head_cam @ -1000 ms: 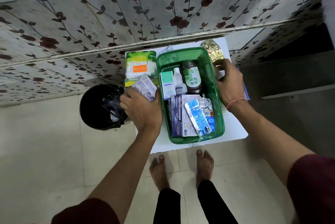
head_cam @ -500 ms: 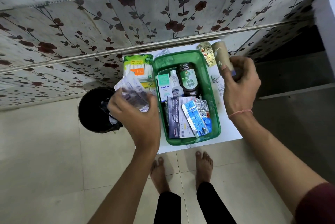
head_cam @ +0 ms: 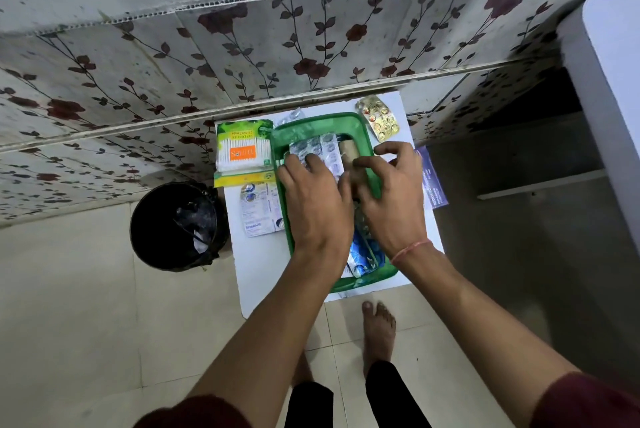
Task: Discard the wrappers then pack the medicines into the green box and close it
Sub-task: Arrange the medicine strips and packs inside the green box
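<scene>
The green box [head_cam: 313,123] stands on a small white table [head_cam: 263,271]. My left hand [head_cam: 313,200] is over the box, fingers holding silver blister strips [head_cam: 320,149] down inside its far end. Beside it my right hand [head_cam: 393,200] grips a beige roll [head_cam: 347,154] inside the box. Blue strips [head_cam: 360,254] show in the near end; the rest of the contents are hidden by my hands. Outside the box lie a gold blister strip [head_cam: 379,118] at the far right, a white tablet strip [head_cam: 259,214] on the left and a cotton swab pack [head_cam: 242,147].
A black bin [head_cam: 176,226] with crumpled wrappers stands on the floor left of the table. A purple packet [head_cam: 433,181] hangs over the table's right edge. A flowered wall runs behind the table and a white unit [head_cam: 609,81] stands at the right. My bare feet are below.
My left hand carried the silver strips from beside the bin into the box. My right hand brought the beige roll from the table's right side into the box.
</scene>
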